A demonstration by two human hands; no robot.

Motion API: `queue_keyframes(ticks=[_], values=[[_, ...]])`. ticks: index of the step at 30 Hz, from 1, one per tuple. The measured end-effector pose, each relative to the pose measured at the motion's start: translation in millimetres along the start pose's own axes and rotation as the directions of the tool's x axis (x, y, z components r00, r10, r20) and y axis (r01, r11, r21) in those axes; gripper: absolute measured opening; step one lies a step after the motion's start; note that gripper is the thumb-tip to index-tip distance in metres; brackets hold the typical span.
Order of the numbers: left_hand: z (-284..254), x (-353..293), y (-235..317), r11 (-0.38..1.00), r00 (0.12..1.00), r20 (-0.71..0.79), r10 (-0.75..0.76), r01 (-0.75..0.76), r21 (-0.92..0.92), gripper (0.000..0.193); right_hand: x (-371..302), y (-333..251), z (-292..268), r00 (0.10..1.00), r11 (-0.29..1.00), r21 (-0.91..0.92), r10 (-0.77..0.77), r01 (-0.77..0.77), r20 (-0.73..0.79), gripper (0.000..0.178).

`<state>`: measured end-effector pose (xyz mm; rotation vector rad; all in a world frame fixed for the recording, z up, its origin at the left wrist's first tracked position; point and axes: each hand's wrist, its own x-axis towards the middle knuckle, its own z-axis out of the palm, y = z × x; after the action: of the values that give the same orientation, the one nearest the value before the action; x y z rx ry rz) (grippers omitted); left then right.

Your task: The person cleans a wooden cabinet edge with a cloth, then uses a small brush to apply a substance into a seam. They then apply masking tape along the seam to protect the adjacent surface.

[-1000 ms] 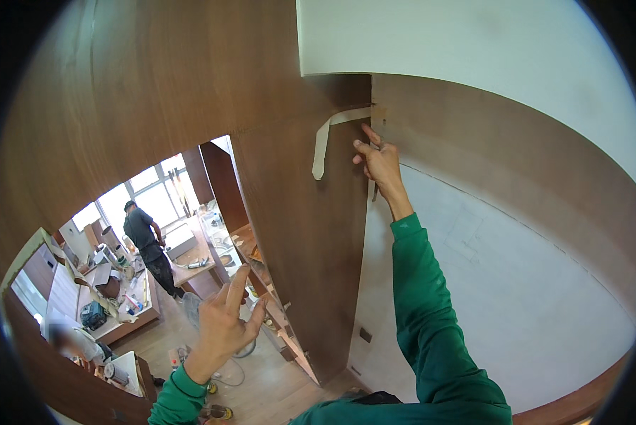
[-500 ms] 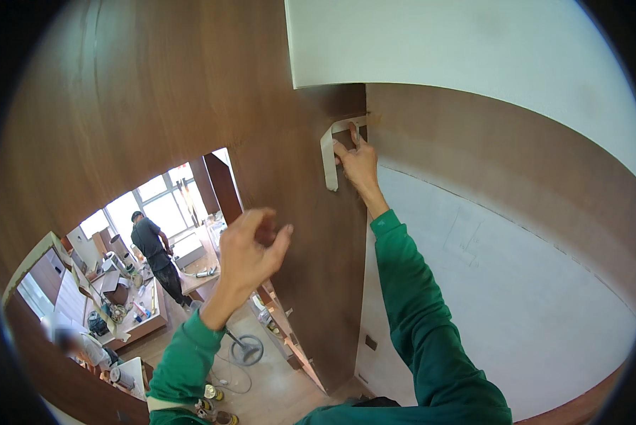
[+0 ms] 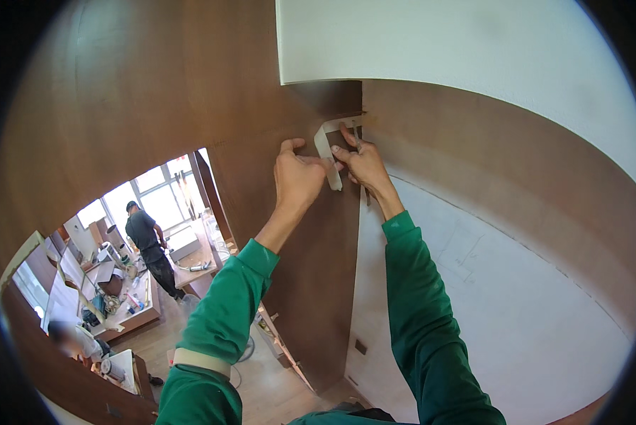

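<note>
A pale strip of tape or edge band bends down from the top corner of a tall brown wood panel. My left hand is raised against the panel and pinches the lower part of the strip. My right hand presses the strip's upper end at the corner, where the panel meets another brown panel. Whether the right hand also holds a small tool is unclear. Both sleeves are green.
White ceiling sits above and a white wall with faint pencil lines lies to the right. Far below at left, a person in dark clothes stands among workbenches, tools and boards on a wooden floor.
My left hand has risen from low at the left up to the strip and taken hold of it. My right hand has stayed at the corner.
</note>
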<state>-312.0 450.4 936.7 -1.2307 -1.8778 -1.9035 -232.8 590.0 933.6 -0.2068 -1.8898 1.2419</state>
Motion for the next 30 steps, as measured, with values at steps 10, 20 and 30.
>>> queue_keyframes(ticks=[10, 20, 30], values=[[27, 7, 23, 0.955, 0.965, -0.153, -0.213, 0.172, -0.242, 0.072, 1, 7, 2, 0.999, 0.998, 0.056, -0.019, 0.017, 0.037, 0.072], [26, 3, 26, 0.961, 0.939, -0.310, -0.151, 0.212, 0.175, 0.051, 4, 15, 9, 0.998, 0.994, -0.107, -0.030, 0.025, -0.049, 0.077], [4, 0, 32, 0.903, 0.965, -0.198, 0.171, -0.072, 0.424, 0.033, 2, 18, 14, 0.984, 0.970, -0.205, -0.154, 0.133, -0.091, 0.085]])
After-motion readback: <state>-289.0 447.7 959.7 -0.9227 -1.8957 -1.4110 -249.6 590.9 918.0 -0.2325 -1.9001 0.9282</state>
